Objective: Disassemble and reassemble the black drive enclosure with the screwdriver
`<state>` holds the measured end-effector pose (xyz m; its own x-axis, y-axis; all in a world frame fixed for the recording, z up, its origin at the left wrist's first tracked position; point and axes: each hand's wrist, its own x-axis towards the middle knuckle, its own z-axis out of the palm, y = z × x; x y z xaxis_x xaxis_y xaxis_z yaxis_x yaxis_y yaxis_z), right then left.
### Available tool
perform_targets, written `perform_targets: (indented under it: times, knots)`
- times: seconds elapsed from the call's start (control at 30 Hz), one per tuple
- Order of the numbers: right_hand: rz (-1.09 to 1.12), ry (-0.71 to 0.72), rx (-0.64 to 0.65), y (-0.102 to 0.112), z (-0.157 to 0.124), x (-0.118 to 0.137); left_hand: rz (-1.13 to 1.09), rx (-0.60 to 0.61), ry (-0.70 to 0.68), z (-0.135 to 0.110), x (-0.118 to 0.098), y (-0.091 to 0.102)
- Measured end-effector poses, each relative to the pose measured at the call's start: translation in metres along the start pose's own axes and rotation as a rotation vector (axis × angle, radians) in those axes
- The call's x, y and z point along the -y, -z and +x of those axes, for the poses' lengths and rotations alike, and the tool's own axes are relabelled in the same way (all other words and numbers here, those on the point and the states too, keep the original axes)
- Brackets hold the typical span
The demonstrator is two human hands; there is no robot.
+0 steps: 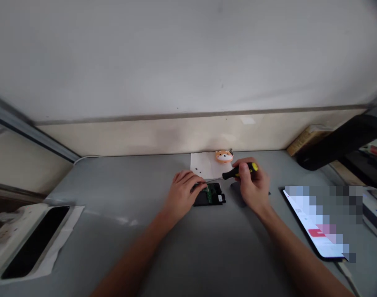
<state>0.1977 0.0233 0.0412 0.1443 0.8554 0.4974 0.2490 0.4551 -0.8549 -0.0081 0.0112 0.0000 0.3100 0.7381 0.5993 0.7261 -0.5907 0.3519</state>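
A small black device with an exposed green circuit board (213, 194) lies on the grey table (120, 198). My left hand (183, 193) rests on its left end, fingers curled down and pressing on it. My right hand (253, 183) grips a screwdriver (239, 172) with a black and yellow handle. Its thin shaft runs left toward the board's upper edge, near my left fingertips. Behind the device lies a white paper sheet (207, 165) with a few tiny dark screws on it.
An orange animal-shaped trinket (224, 156) sits at the paper's back edge by the wall. A lit phone (318, 225) lies at the right. A dark phone in a white tray (33, 241) is at the left. A black stand (340, 142) and boxes crowd the far right.
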Motion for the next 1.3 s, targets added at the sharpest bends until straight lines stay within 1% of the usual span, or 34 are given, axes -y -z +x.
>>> perform_targets:
  times: [0.07, 0.13, 0.2, 0.23, 0.3, 0.43, 0.53, 0.7, 0.9, 1.03, 1.2, 1.3]
  knots:
    - [-0.033, 0.022, 0.003, -0.002, -0.003, -0.004, 0.072, 0.016, -0.008, 0.001, 0.005, 0.005]
    - [-0.056, 0.012, 0.011, -0.005, -0.006, -0.008, 0.149, -0.001, 0.003, 0.002, 0.009, 0.011]
    - [-0.073, -0.008, 0.019, -0.008, -0.008, -0.012, 0.181, -0.011, 0.03, 0.002, 0.013, 0.016]
    - [-0.079, -0.018, 0.025, -0.009, -0.009, -0.013, 0.178, 0.003, 0.043, 0.002, 0.015, 0.017]
    - [-0.082, -0.036, 0.034, -0.012, -0.01, -0.015, 0.148, 0.064, 0.072, 0.002, 0.017, 0.017]
    - [-0.076, -0.046, 0.05, -0.016, -0.011, -0.014, 0.077, 0.227, 0.112, 0.001, 0.019, 0.012]
    - [-0.085, -0.036, 0.064, -0.016, -0.011, -0.012, 0.029, 0.281, 0.088, -0.001, 0.021, 0.009]
    - [-0.085, -0.07, 0.062, -0.016, -0.011, -0.011, -0.028, 0.295, 0.025, -0.002, 0.023, 0.007]
    - [-0.075, -0.077, 0.075, -0.018, -0.012, -0.013, -0.02, 0.32, 0.018, -0.002, 0.023, 0.007]
    - [-0.076, -0.078, 0.08, -0.019, -0.012, -0.012, -0.014, 0.311, -0.014, -0.002, 0.024, 0.006]
    - [-0.079, -0.061, 0.088, -0.021, -0.012, -0.009, -0.019, 0.277, -0.021, -0.004, 0.027, 0.002]
    - [-0.087, -0.053, 0.128, -0.023, -0.01, -0.006, -0.041, 0.266, -0.02, -0.004, 0.028, 0.0]
